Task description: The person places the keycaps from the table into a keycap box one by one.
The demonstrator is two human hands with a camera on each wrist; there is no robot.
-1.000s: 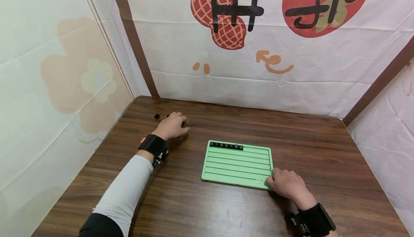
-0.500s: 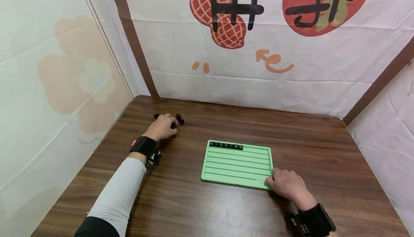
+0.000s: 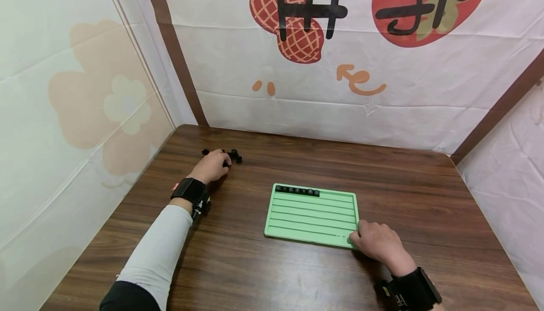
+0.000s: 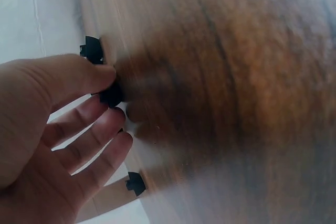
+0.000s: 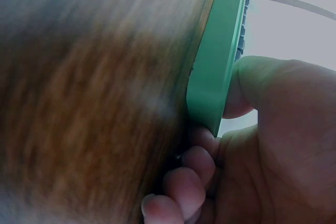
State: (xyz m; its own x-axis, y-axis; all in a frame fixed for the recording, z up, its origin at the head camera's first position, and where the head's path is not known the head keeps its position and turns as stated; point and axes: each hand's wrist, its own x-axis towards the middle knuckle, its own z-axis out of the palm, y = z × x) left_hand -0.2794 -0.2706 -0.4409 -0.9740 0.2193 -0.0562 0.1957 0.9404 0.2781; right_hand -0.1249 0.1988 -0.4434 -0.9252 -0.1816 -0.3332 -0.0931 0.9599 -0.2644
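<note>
In the head view my left hand [image 3: 211,166] reaches down to a small group of black keycaps [image 3: 234,155] at the far left of the table. The left wrist view has a black keycap [image 4: 111,97] between its thumb and fingertips, with other keycaps [image 4: 136,183] standing on the wood beside. My right hand [image 3: 378,244] grips the near right corner of a light green ridged tray [image 3: 312,216], thumb on its rim and fingers curled at the lower edge. A short row of black keycaps [image 3: 297,191] fills the left part of the tray's top slot.
The brown wooden table [image 3: 263,278] carries the tray near its middle. White printed cloth [image 3: 318,113] rises behind the table's back edge, and another pale cloth [image 3: 85,113] runs along the left side.
My left hand has moved left and slightly back toward the viewer, uncovering black keycaps beyond its fingers, and its fingers have closed on one. The right hand and tray have stayed put.
</note>
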